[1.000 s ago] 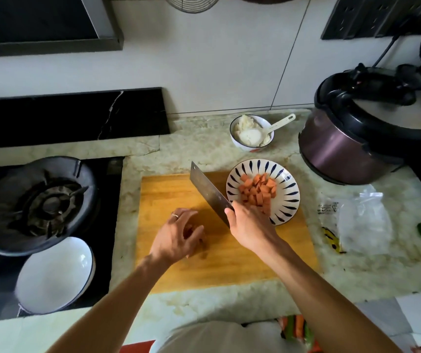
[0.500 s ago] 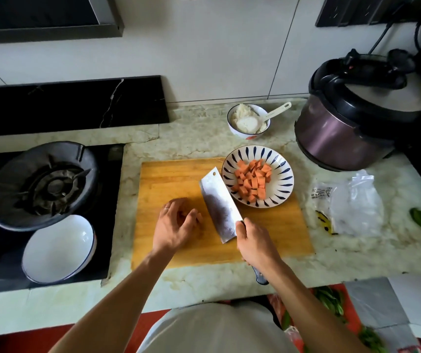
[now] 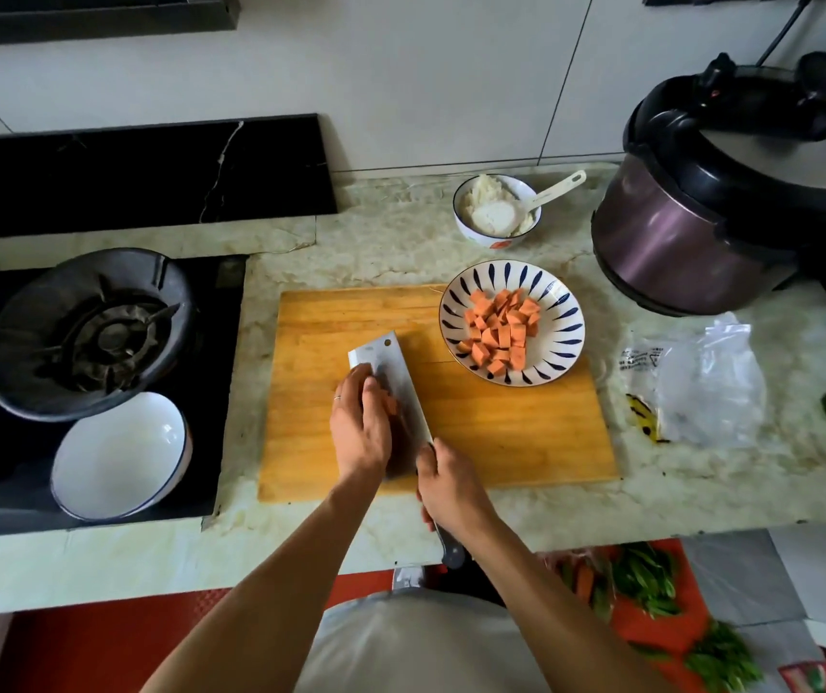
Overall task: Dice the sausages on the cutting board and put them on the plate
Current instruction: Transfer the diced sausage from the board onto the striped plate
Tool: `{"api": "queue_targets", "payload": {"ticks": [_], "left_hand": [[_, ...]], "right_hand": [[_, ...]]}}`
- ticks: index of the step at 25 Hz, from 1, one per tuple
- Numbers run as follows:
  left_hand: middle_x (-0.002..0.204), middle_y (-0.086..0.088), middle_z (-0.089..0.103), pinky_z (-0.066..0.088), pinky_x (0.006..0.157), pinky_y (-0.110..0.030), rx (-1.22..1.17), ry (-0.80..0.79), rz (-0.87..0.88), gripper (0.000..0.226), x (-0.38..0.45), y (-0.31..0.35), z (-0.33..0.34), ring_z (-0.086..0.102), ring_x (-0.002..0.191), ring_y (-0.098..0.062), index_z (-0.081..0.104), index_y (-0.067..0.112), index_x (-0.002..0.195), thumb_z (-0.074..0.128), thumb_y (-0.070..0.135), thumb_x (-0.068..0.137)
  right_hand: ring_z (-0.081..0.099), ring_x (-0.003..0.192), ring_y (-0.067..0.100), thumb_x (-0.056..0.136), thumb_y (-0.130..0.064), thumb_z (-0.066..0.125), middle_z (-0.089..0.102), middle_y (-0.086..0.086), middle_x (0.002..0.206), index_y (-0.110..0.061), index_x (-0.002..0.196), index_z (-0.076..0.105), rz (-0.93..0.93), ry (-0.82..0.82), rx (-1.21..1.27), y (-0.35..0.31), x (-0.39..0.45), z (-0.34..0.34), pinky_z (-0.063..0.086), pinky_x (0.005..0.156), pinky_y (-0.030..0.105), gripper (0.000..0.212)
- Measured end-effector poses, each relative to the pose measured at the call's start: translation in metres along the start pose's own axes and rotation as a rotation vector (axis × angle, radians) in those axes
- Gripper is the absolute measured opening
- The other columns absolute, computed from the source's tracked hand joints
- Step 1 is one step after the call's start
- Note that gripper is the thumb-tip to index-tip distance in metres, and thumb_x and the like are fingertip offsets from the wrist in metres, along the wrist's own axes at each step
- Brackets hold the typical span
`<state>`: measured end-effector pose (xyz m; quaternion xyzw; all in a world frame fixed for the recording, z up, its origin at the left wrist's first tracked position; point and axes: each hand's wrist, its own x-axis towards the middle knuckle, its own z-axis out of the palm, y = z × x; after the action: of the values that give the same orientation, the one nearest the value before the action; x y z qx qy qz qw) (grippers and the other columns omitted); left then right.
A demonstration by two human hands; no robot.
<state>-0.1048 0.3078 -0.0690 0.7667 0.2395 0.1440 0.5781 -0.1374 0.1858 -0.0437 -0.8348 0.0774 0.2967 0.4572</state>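
Left hand [image 3: 360,428], fingers curved, presses sausage pieces [image 3: 391,403] against the cleaver [image 3: 391,387] blade; right hand [image 3: 451,487] grips its handle, lower centre. Left to right: gas burner [image 3: 86,332], white bowl [image 3: 118,455], cutting board [image 3: 501,427], striped plate [image 3: 563,312] of diced sausage [image 3: 498,335], rice bowl [image 3: 496,210], pressure cooker [image 3: 711,202], plastic bag [image 3: 701,387]. Half a second earlier the left hand lay apart from the blade.

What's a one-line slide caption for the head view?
Left hand gathers sausage pieces against the cleaver, gripped by the right hand, over the cutting board; diced sausage fills the plate.
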Motion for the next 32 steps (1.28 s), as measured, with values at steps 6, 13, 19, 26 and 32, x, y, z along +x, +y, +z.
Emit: {"api": "queue_targets", "payload": {"ticks": [6,13,19,26,32], "left_hand": [[0.079,-0.018,0.068,0.054,0.068,-0.038,-0.637,0.019,-0.353,0.038,-0.005,0.035,-0.012,0.066,0.070,-0.031,0.059,-0.008,0.106,0.045,0.026,0.102],[0.137,-0.010,0.053,0.044,0.104,-0.033,0.153,-0.204,0.248,0.039,0.006,0.035,-0.032,0.051,0.126,-0.015,0.055,0.012,0.132,0.048,0.029,0.097],[0.149,-0.010,0.039,0.044,0.106,-0.040,0.392,-0.325,0.527,0.058,0.041,0.052,0.008,0.042,0.134,-0.025,0.056,0.019,0.134,0.053,0.055,0.089],[0.131,-0.007,0.049,0.052,0.089,-0.042,0.435,-0.592,0.649,0.044,0.047,0.082,0.113,0.053,0.112,-0.033,0.062,0.020,0.116,0.052,0.052,0.089],[0.125,-0.005,0.050,0.051,0.075,-0.045,0.536,-0.583,0.777,0.040,0.071,0.072,0.154,0.054,0.103,-0.035,0.059,0.018,0.110,0.039,0.050,0.097]], "right_hand": [[0.049,0.035,0.017,0.104,-0.029,0.034,0.051,0.007,0.052,-0.008,0.093,0.051,-0.027,-0.064,0.097,-0.009,0.002,-0.013,0.044,0.040,0.030,0.029],[0.046,0.040,0.021,0.102,-0.023,0.036,0.054,0.009,0.060,-0.008,0.086,0.050,-0.076,-0.150,0.215,-0.038,-0.005,-0.044,0.041,0.038,0.026,0.026],[0.047,0.040,0.018,0.103,-0.030,0.039,0.055,0.005,0.058,-0.011,0.085,0.051,-0.063,-0.065,0.280,-0.048,-0.005,-0.090,0.042,0.040,0.026,0.029],[0.045,0.043,0.034,0.100,-0.023,0.035,0.056,0.025,0.062,-0.004,0.079,0.049,-0.013,0.169,0.259,-0.021,0.006,-0.141,0.039,0.041,0.034,0.032],[0.044,0.034,0.025,0.102,-0.021,0.034,0.051,0.014,0.057,-0.003,0.080,0.045,0.026,0.298,0.277,-0.003,0.010,-0.167,0.037,0.037,0.030,0.030]]}}
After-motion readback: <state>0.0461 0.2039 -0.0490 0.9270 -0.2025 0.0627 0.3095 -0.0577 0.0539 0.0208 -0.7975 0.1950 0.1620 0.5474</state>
